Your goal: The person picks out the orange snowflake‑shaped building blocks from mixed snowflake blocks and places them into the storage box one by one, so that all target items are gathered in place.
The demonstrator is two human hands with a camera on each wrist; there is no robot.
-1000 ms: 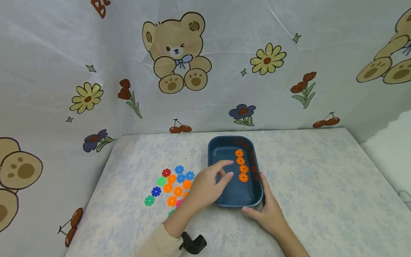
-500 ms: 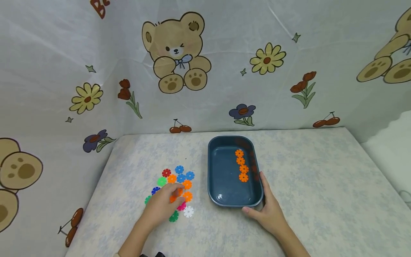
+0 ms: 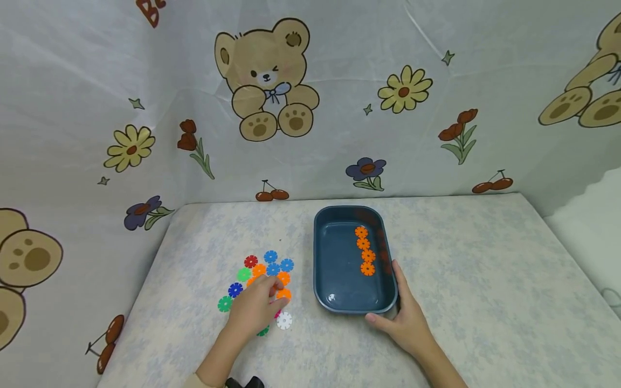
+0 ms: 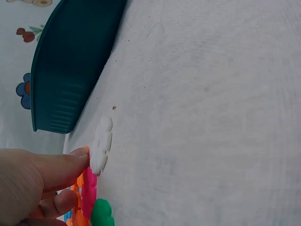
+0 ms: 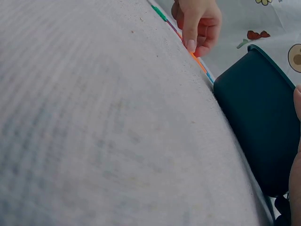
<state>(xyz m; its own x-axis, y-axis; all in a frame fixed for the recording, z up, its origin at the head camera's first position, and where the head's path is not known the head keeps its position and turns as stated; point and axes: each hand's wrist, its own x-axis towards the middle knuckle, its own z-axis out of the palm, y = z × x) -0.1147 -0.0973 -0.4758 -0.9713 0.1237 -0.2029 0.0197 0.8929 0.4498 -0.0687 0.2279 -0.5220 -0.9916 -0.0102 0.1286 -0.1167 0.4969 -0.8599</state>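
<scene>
Draped behind and to both sides: printed cloth (image 3: 339,81) with bears and flowers, walling in the work area. Below, a pale flowered desk (image 3: 485,280), broad bare room to the right and near edge, less on the left where the cloth closes in. Near the middle, a dark blue tray (image 3: 339,269), long side running away, steadied at its near right corner by the right hand (image 3: 405,318), fingers relaxed along the wall, probably to stop sliding. Inside, by the right wall, 4 orange discs (image 3: 365,250) in a neat row. Just left of the tray, a cluster of colored flower discs (image 3: 264,269) flat on the desk, left hand (image 3: 257,307) over its near side, fingertips (image 4: 70,165) curled down, seemingly pinching an orange disc (image 3: 283,294). Beside it, 1 white disc (image 3: 284,320), apart from the tray.
</scene>
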